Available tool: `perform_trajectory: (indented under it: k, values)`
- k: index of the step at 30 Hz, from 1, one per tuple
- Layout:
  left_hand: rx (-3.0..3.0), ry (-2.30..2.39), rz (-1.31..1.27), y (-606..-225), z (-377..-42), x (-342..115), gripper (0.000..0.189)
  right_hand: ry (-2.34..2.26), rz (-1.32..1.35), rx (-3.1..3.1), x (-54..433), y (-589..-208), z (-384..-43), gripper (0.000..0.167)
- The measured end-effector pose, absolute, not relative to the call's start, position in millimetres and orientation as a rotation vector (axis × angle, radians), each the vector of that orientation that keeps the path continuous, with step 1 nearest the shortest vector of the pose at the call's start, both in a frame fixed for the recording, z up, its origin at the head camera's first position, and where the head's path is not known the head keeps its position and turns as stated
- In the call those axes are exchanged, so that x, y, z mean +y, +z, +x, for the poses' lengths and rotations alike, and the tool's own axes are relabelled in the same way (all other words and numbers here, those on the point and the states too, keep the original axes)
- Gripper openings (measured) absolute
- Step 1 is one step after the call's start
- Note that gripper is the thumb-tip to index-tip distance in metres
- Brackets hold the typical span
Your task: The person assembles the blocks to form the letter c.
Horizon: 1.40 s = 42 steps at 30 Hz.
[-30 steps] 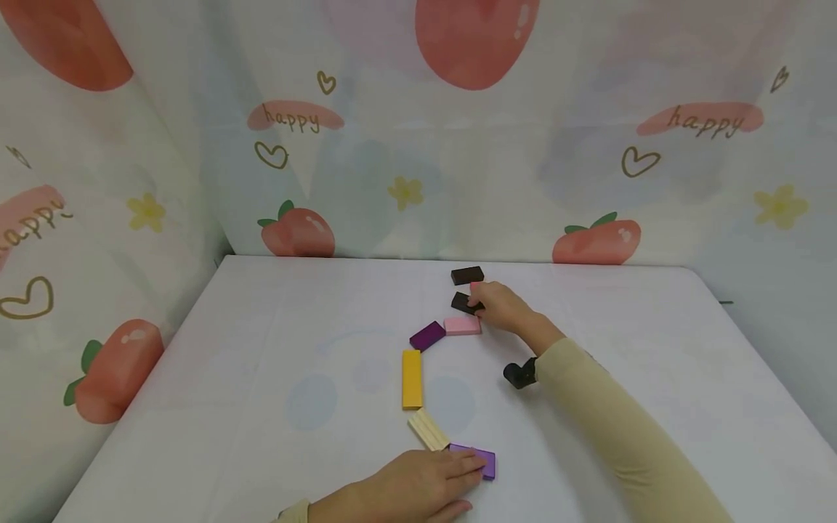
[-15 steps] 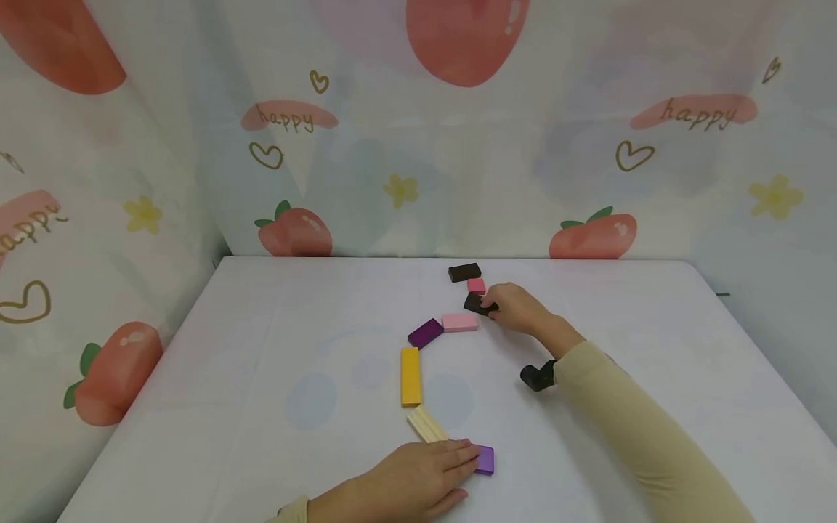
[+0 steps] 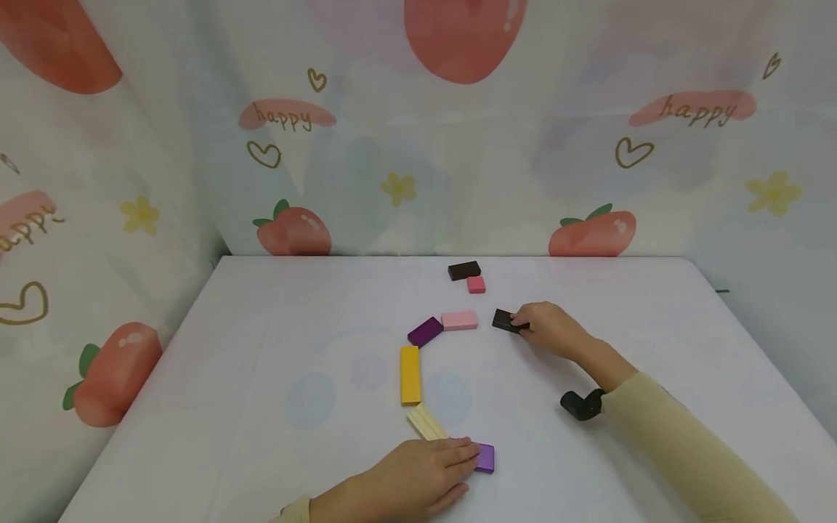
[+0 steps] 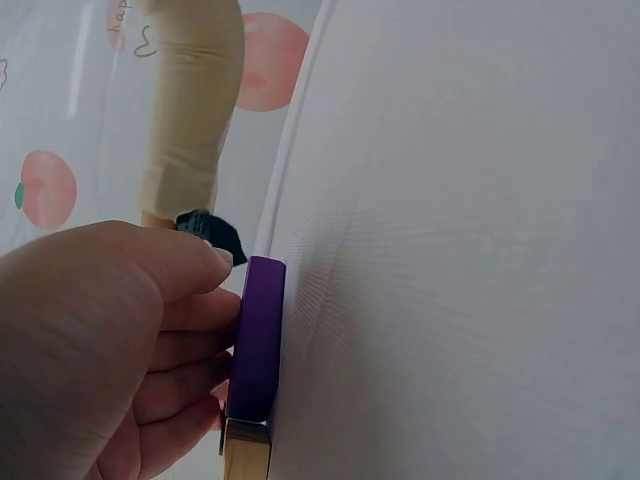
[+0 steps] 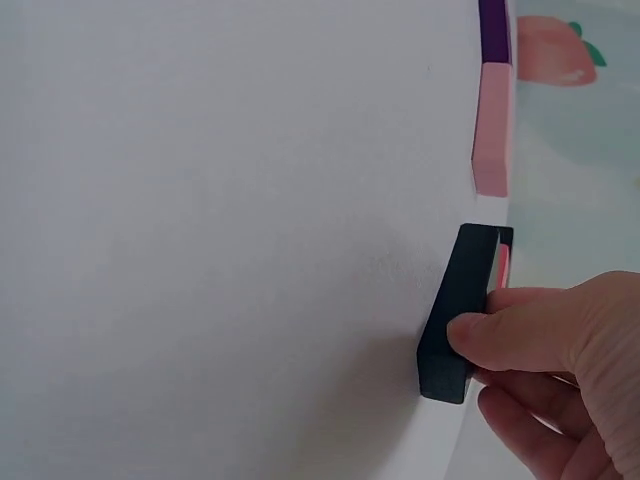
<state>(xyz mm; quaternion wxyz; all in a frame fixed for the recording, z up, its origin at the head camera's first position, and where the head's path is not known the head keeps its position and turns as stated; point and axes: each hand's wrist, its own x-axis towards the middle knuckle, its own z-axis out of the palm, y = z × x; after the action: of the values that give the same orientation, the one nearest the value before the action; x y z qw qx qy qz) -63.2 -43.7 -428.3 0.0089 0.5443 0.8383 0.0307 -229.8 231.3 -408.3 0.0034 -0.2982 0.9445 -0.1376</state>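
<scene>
In the head view, my right hand (image 3: 556, 334) pinches a black block (image 3: 501, 320) by its right end, to the right of a light pink block (image 3: 460, 320). The right wrist view shows the thumb on one face of that black block (image 5: 458, 290), its near end casting a shadow on the cloth. My left hand (image 3: 412, 476) rests on a purple block (image 3: 486, 458), fingers stretched across its left part. Seen from the left wrist, fingertips lie along the edge of the purple block (image 4: 260, 340). A cream ridged block (image 3: 426, 421) meets it.
A curved row continues through a yellow block (image 3: 410, 375) and a dark purple block (image 3: 426, 332) to the light pink one. Farther back lie a small coral-pink block (image 3: 476, 285) and another black block (image 3: 464, 271). A black wrist camera (image 3: 580, 405) hangs at the right sleeve.
My right hand has moved right and toward me with the black block, away from the coral-pink block, which now shows fully. My left hand stays on the purple block, its fingers shifted slightly.
</scene>
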Motion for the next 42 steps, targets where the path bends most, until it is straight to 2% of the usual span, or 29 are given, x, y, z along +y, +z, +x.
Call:
perform_trajectory:
  k: [28, 42]
  values:
    - [2.635, 0.112, 1.746, -431, -65, -41, 0.038, -0.388, -1.127, 3.14, 227, -420, -154, 0.022]
    - [2.649, 0.075, 1.771, -428, -64, -40, 0.038, -0.428, -1.211, 3.087, 226, -418, -127, 0.021]
